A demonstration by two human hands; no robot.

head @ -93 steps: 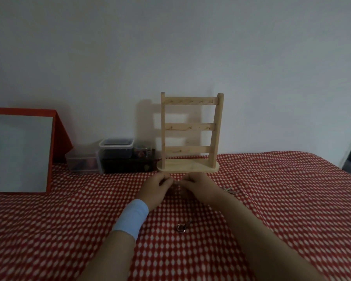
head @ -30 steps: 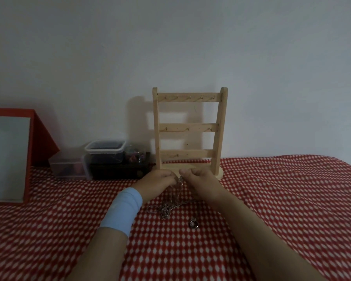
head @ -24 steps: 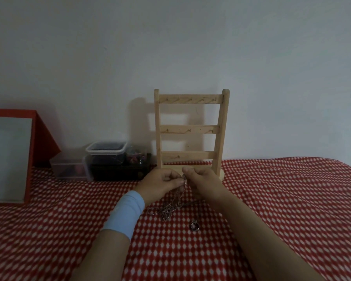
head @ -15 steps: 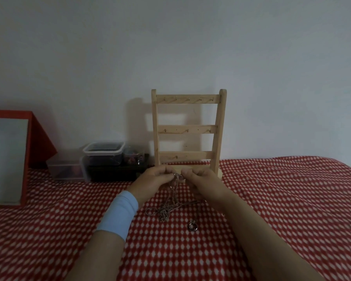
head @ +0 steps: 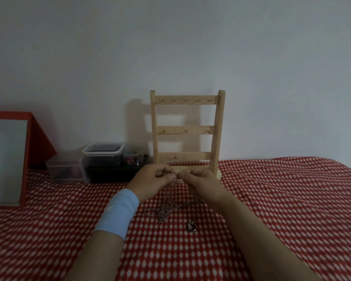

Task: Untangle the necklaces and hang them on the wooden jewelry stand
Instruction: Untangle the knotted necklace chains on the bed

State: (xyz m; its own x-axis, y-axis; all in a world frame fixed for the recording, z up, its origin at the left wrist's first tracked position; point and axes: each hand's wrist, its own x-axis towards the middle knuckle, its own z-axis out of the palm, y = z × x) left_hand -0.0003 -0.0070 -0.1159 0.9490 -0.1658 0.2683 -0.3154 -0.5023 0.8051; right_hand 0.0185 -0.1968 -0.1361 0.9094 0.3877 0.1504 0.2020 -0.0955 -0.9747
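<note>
red dotted cloth (head: 272, 199), white wall (head: 170, 47), wooden stand (head: 186, 130) upright. left hand (head: 152, 179), right hand (head: 203, 181) pinched necklaces (head: 168, 207), seemingly same spot; tangle trailed onto cloth.

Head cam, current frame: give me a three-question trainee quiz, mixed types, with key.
1. True or false: a necklace already hangs on the wooden stand.
2. Whose grip pinches the tangled chains? A) left hand only B) right hand only C) both hands
3. Fill in: the loose ring lies on the ____ and white cloth.
Key: 1 false; 2 C; 3 red.
</note>
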